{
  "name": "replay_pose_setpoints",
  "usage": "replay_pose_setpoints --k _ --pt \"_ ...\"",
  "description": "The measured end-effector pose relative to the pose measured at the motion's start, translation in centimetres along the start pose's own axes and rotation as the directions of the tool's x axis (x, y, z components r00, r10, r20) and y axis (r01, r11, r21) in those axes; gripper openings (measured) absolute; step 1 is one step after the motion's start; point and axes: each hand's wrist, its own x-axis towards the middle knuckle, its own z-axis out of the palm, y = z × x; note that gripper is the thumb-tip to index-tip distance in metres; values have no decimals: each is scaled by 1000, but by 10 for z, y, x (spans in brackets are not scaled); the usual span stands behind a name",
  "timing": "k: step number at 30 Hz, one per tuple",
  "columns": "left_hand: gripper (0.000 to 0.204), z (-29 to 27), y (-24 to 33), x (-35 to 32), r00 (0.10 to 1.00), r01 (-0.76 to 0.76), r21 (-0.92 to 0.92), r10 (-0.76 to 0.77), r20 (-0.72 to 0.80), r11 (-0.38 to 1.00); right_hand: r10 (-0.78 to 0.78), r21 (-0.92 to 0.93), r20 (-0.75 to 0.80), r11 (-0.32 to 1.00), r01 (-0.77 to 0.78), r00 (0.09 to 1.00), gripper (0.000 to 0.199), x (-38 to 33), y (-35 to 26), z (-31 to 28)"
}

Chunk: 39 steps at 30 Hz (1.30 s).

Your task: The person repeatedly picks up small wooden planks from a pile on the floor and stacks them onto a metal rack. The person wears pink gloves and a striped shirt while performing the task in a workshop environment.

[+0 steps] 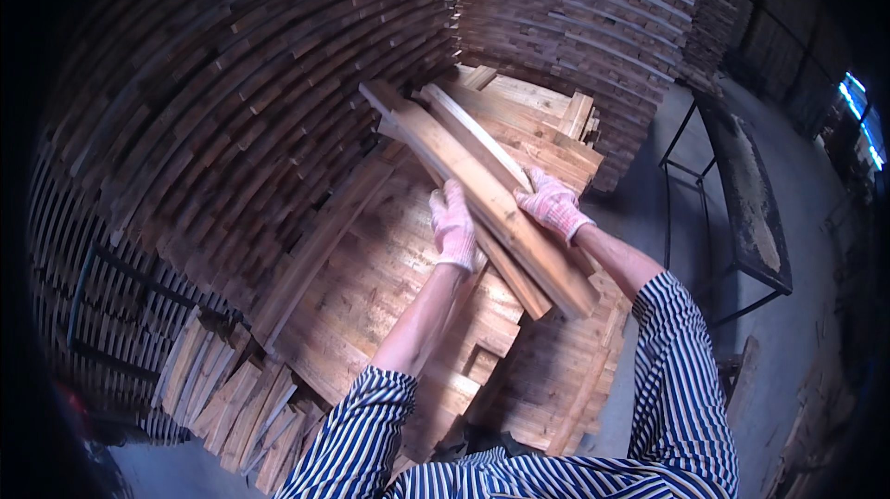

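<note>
We hold a bundle of long boards aslant above a low wooden pile, its far end pointing left and its near end right. Our left hand is clamped on the bundle's left side, thumb pointing away from us, the other fingers mostly hidden by the wood. Our right hand is clamped on the opposite side, slightly farther off, beside a paler, narrower board. The left forearm reaches forward and to the right, the right one forward and to the left, elbow bent. Both hands wear pinkish knit gloves; striped woven sleeves end below the bare wrists.

The boards are straight and square-edged, warm brown, with darker spots on the top face. Beneath them, the pile shows flat, streaky grain. Rough-ended wood pieces cluster at the near left. Tall, ridged stacks of wood rise on the left and far side; a dark, thin-legged table stands right, on smooth grey floor.
</note>
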Motion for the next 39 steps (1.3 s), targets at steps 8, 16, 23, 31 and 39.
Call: replay_pose_setpoints --k 8,16,23,31,39 --pt "83 4 -86 44 988 -150 -147 154 17 978 -19 -154 -70 988 8 997 50 62 -25 -92" --pt "107 13 -47 3 944 -331 30 331 9 943 -292 -592 -278 802 76 915 37 238 64 -65" --pt "66 9 -112 36 935 -214 -495 324 147 842 -253 -299 -277 940 167 927 62 216 35 -27" --pt "70 3 -34 5 975 -2 -302 69 211 953 47 -70 283 997 -28 958 111 -30 -61 -3" --pt "60 -14 28 20 975 220 -511 -172 139 831 -57 629 63 777 5 996 91 -24 -7 3"
